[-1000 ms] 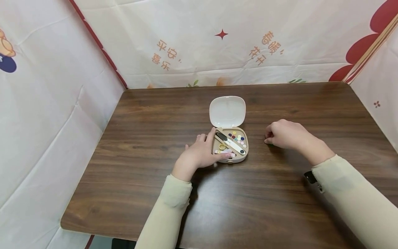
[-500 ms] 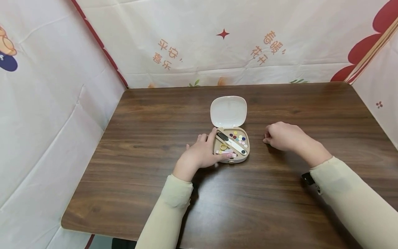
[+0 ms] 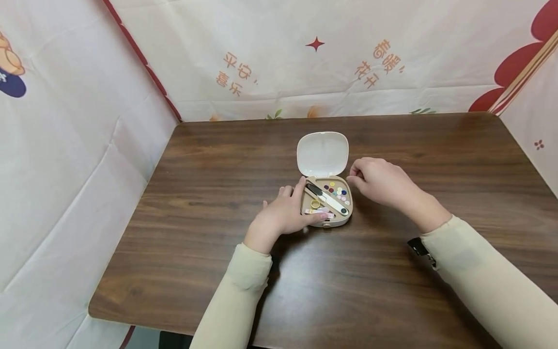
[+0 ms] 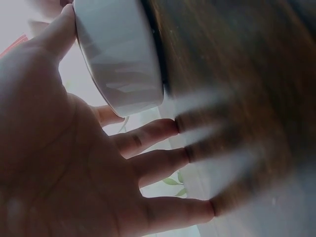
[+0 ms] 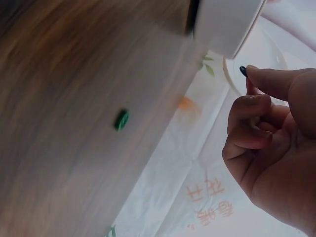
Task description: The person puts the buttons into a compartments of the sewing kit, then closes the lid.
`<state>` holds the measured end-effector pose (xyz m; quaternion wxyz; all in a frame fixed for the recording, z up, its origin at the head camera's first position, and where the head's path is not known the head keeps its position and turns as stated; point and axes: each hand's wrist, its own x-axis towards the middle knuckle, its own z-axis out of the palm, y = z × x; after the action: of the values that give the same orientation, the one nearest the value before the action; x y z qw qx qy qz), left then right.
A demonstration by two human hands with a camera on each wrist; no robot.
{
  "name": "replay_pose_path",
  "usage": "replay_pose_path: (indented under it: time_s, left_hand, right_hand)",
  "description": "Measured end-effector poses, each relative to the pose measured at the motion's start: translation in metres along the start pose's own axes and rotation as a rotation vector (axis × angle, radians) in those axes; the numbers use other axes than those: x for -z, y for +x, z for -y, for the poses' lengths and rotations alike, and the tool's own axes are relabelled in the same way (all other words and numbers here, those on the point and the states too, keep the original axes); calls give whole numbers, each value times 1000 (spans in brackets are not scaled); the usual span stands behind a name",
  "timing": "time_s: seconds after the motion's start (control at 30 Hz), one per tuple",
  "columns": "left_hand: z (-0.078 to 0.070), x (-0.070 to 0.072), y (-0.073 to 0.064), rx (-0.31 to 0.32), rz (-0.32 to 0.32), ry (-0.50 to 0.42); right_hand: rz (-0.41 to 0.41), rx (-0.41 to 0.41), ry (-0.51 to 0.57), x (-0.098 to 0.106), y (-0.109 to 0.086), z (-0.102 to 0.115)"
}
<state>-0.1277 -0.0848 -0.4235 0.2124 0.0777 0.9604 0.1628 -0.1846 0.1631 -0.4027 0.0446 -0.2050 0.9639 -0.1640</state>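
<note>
An open sewing kit box (image 3: pixel 344 220) stands on the table, its white lid (image 3: pixel 322 154) tipped back. Inside lie small coloured buttons (image 3: pixel 342 192), a black-and-white tool (image 3: pixel 328 198), probably thread snips, and a yellow ring (image 3: pixel 315 204). My left hand (image 3: pixel 281 215) touches the box on its left side, thumb over the front rim and index finger at the back corner; the other fingers extend to the table. Beside the box's right rim, my right hand (image 3: pixel 385 183) pinches a small dark button (image 5: pixel 243 71) between thumb and index finger.
A green button (image 5: pixel 121 120) lies on the wooden table (image 3: pixel 196 194), seen in the right wrist view. Printed white cloth (image 3: pixel 279 63) hangs behind the table and along its sides.
My right hand has moved left and slightly away from me, from the bare table to the box's right edge. My left hand stays at the box.
</note>
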Motion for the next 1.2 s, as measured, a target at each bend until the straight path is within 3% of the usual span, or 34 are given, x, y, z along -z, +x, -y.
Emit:
replay_pose_path:
  time_s: [0.57,0.87,1.07,1.2]
  left_hand:
    - [-1,3,-4,0,0,-9]
    - [-1,1,-3,0,-1,-4]
    - [-2,0,-2,-1,-1,-1]
    - [-2,1,-2,-4,-2,-4]
  right_hand:
    - [51,1,-12,-14,8,16]
    - [-40,66,-104,-20,6,16]
    - [-93,70,-97,-7,1,14]
    - [-30,42,-98,9,-5,4]
